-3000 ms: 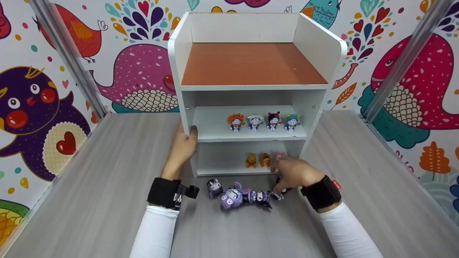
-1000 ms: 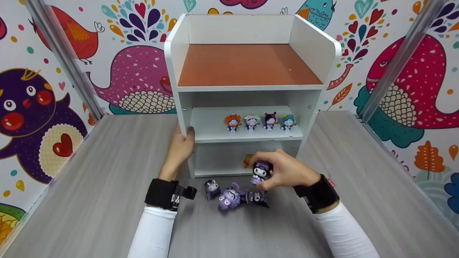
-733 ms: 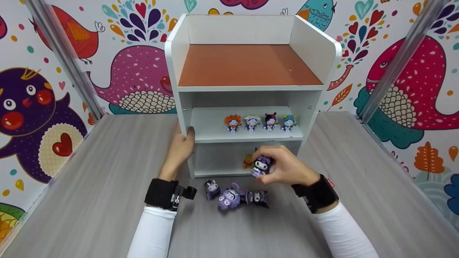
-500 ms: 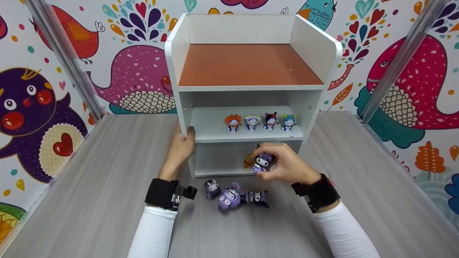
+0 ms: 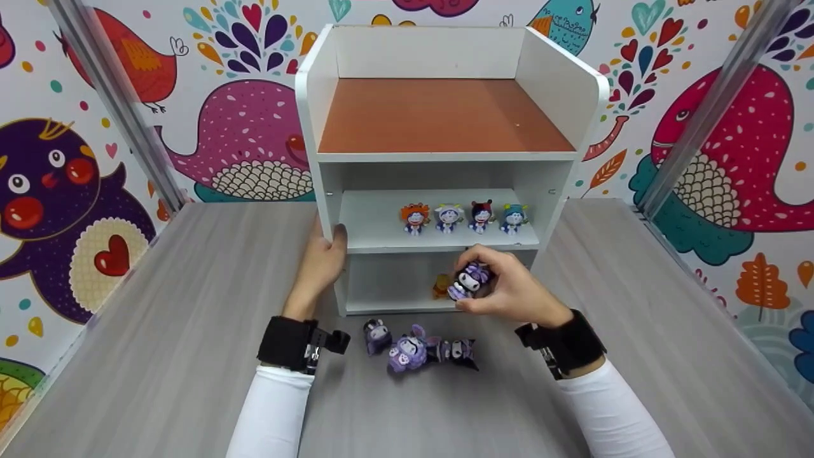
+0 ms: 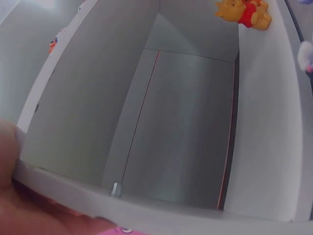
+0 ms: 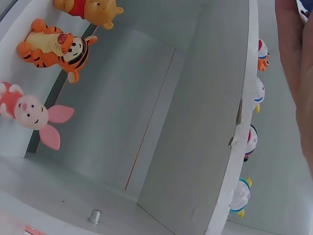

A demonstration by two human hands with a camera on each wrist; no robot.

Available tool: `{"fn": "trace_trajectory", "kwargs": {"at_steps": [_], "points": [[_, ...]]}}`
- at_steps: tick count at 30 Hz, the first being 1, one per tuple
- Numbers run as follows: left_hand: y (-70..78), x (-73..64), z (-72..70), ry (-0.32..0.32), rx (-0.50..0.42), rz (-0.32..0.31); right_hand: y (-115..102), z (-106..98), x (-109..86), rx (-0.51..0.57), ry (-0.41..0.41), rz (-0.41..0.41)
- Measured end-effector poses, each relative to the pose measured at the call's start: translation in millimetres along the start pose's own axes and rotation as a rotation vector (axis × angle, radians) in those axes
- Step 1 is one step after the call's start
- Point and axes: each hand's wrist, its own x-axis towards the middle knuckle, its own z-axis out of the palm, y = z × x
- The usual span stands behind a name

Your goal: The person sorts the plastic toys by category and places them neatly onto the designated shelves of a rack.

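a black-and-purple figurine (image 5: 469, 281) sits pinched between the thumb and curled fingers of the right hand (image 5: 518, 289), before the bottom compartment of a white shelf unit (image 5: 445, 156). the left hand (image 5: 321, 264) grips the unit's left side. purple figurines (image 5: 409, 351) rest nearby on the grey wood-grain surface (image 5: 413, 420); cartoon-printed walls (image 5: 254, 137) rise behind.

We look onto white walls (image 5: 19, 89) covered in bright cartoon prints: a purple creature (image 5: 38, 172) at the left edge, a red bird (image 5: 156, 70) at upper left with a pink whale (image 5: 245, 114) below it, and a red whale (image 5: 757, 127) at the right. We find a grey left post (image 5: 119, 105) and right post (image 5: 711, 105) slanting down the sides. Below, pale grey, faintly streaked flooring (image 5: 210, 305) spreads across the frame under soft light.
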Motion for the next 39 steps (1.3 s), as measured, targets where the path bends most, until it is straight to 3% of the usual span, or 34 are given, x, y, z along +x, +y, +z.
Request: {"fn": "trace_trajectory", "kwargs": {"at_steps": [13,20,27,36,39], "points": [[1.0,-1.5,-0.4,0.000,0.003,0.002,-4,-1,-0.2,0.031,0.100,-0.091],[1.3,-2.0,-0.5,0.003,0.009,0.002,-16,-1,-1.9,0.219,0.139,-0.175],[1.2,0.3,-0.6,0.015,0.005,0.003,-35,-6,-5.7,0.275,0.212,-0.260],[-1.4,0.0,-0.6,0.008,0.021,-0.015,-36,-11,-8.1,0.480,0.240,-0.199],[-0.9,0.4,-0.6,0.012,0.023,-0.019,-36,-12,-7.1,0.500,0.270,-0.199]]}}
